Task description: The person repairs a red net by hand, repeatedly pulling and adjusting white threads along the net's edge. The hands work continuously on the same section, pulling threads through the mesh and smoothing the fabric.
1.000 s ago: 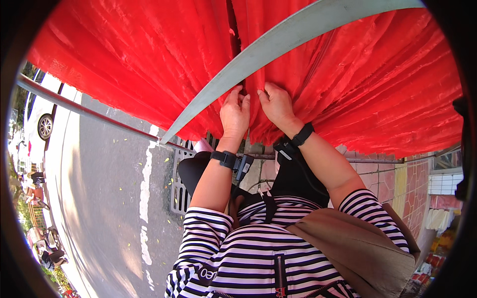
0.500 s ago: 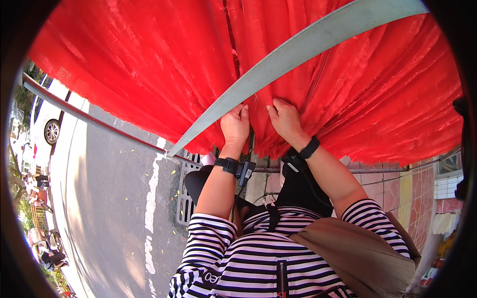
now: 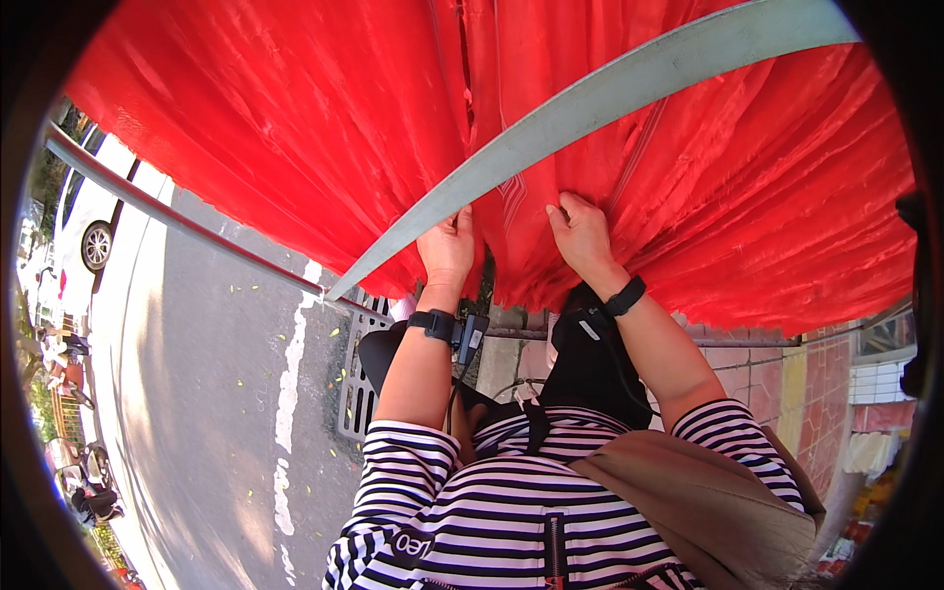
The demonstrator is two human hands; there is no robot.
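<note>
Farther apart than before, the bare left hand [image 3: 448, 246] and right hand [image 3: 582, 231] pinch gathered bright-red fabric [image 3: 546, 74] spreading beyond them.

You've got bright daylight. Road [image 3: 226, 344] shows soft dappled shadows; its left edge glares near white. Red fabric [image 3: 295, 128] is heavily saturated. Your left hand [image 3: 447, 254] and right hand [image 3: 584, 236] read sharp. Strong fisheye bend, black corners, soft rim.

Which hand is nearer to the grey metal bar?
Left. In view, the left hand is just below the grey metal bar, almost at its lower edge; the right hand, at the red fabric, is farther below.
</note>
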